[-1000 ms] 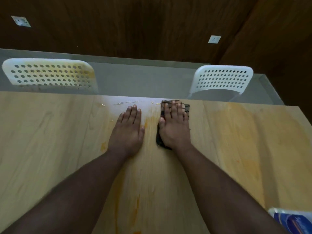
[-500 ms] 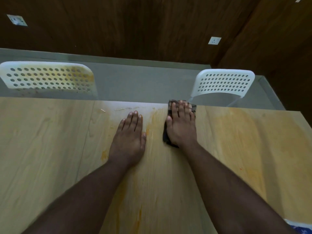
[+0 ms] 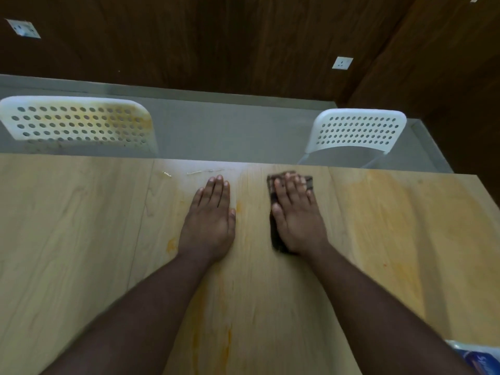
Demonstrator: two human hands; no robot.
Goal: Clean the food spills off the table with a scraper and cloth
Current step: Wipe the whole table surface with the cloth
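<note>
Here the cloth (image 3: 273,234) was dark and checked, and it lay flat on the table (image 3: 81,239) under the right hand (image 3: 299,220). Only its far end past the fingertips and a strip beside the thumb showed. Since half a second before, the right hand and cloth had slid a little away from the left hand (image 3: 209,220), so the gap between them was wider. The left hand had stayed put. The right hand was spread flat, fingers straight, and pressed down on the cloth. The left hand was flat too, palm on the bare wood, and held nothing. Orange stains (image 3: 227,345) ran near the left arm, and pale crumbs (image 3: 203,171) lay just past the left fingertips.
</note>
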